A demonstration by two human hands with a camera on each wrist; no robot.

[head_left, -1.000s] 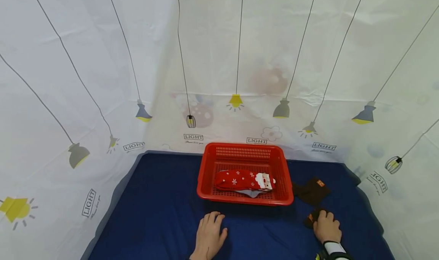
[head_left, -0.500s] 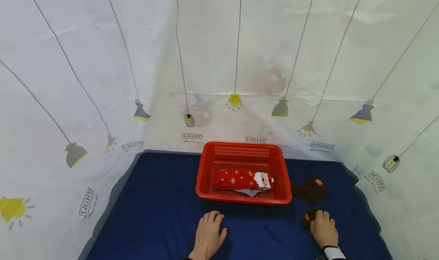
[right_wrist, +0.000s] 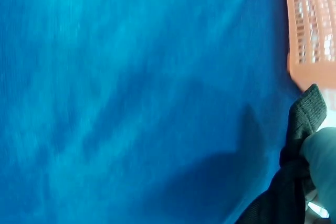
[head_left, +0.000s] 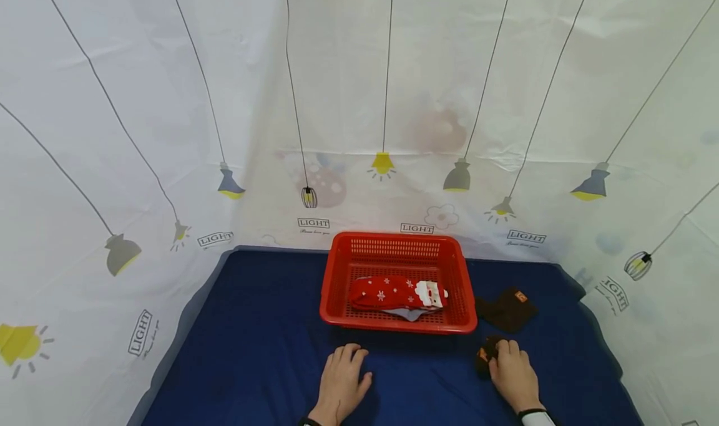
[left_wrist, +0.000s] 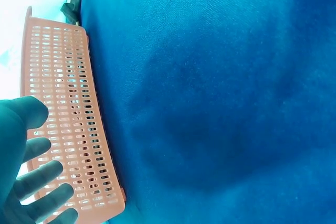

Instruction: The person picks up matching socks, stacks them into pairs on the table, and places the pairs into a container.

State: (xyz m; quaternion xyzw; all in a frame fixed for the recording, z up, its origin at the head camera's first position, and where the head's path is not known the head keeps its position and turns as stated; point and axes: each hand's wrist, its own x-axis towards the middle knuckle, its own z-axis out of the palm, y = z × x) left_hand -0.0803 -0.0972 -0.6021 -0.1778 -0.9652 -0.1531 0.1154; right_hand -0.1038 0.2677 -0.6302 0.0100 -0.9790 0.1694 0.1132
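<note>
My right hand [head_left: 515, 374] grips a dark brown sock [head_left: 485, 356] with an orange patch, to the right of the basket's front corner. In the right wrist view the sock [right_wrist: 281, 182] hangs bunched from beneath the thumb. A second brown sock [head_left: 510, 310] with an orange patch lies spread on the blue cloth, just beyond that hand. My left hand [head_left: 341, 381], fingers relaxed and holding nothing, is over the cloth in front of the red basket [head_left: 399, 324]. Inside the basket lies a red snowflake sock [head_left: 382, 294] with a Santa face, over a grey one [head_left: 411, 314].
Dark blue cloth [head_left: 269, 326] covers the table. A white sheet [head_left: 359, 70] printed with hanging lamps stands behind it and along both sides. The basket sits near the back edge.
My right hand has moved left, toward the basket, bringing the brown sock along. The left hand stays in place, and the camera view has shifted slightly.
</note>
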